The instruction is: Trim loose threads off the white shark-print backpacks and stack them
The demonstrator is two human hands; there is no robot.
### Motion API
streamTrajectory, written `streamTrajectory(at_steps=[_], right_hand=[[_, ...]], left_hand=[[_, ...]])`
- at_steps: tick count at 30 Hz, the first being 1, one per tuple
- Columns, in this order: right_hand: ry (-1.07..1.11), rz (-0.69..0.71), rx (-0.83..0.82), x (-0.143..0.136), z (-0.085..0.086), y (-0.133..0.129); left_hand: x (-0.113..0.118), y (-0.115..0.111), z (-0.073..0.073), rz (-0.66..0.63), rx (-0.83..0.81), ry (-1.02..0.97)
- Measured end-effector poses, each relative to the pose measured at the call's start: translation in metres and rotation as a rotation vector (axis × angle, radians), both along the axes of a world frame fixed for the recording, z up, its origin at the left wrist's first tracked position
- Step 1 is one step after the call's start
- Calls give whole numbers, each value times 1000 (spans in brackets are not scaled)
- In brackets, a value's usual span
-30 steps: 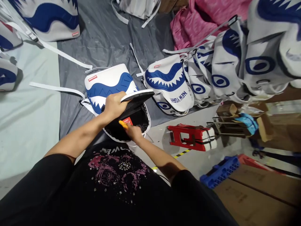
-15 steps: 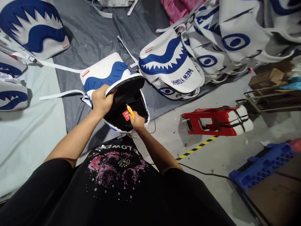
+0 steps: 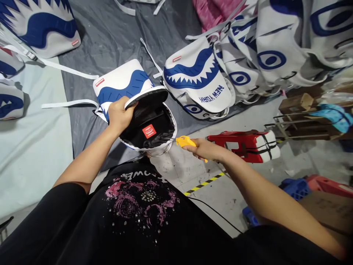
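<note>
A white and blue backpack [image 3: 118, 78] with a shark-mouth print lies in front of me, its top unzipped. My left hand [image 3: 119, 113] is closed on the edge of the lifted flap, showing the black lining [image 3: 150, 112] and a red label [image 3: 149, 131] inside. In my right hand [image 3: 205, 149] is a pair of yellow-handled thread snips [image 3: 185, 141]. Their thin metal tip points left at the right rim of the bag's opening; whether it touches the rim I cannot tell. My right fingers are wrapped round the handle.
A similar backpack [image 3: 197, 79] lies just right, with several more [image 3: 271, 59] stacked beyond. Another backpack [image 3: 49, 29] is at the upper left. A red stool-like object [image 3: 242, 145], a striped floor tape [image 3: 205, 184] and a black cable [image 3: 217, 211] lie to the right.
My right hand has pulled the thread snips out of the bag, moving right past its rim. The red label is now fully uncovered. My left hand still holds the flap.
</note>
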State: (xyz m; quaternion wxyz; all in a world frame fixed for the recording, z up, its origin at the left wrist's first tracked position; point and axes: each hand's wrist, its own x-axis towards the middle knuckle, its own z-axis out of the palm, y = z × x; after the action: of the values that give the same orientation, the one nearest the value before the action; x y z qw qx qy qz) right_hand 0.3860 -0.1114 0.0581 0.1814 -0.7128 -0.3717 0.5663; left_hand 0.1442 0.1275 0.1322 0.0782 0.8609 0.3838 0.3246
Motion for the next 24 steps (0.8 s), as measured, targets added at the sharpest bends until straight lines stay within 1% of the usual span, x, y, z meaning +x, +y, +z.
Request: streamTrajectory(at_steps=[2, 3, 5, 8, 10, 13, 17, 20, 22, 24], right_hand=[[212, -195, 82, 5, -11, -7], [306, -285, 120, 5, -18, -7], [483, -424, 172, 0, -35, -2], [666, -531, 222, -14, -58, 13], [718, -566, 258, -23, -70, 21], [745, -577, 289, -31, -79, 26], [747, -511, 252, -38, -80, 26], [686, -420, 230, -43, -78, 24], [618, -322, 224, -42, -79, 21], [532, -240, 202, -35, -80, 16]], left_hand=[[1, -1, 1, 7, 6, -3], [2, -2, 2, 8, 9, -3], [3, -5, 3, 2, 14, 3], [4, -13, 6, 2, 3, 48], [3, -19, 7, 9, -6, 87], [2, -29, 8, -4, -7, 128], [0, -43, 6, -32, -25, 211], [-2, -57, -1, -71, -45, 294], [-6, -65, -7, -140, -65, 356], [-12, -69, -12, -214, -99, 388]])
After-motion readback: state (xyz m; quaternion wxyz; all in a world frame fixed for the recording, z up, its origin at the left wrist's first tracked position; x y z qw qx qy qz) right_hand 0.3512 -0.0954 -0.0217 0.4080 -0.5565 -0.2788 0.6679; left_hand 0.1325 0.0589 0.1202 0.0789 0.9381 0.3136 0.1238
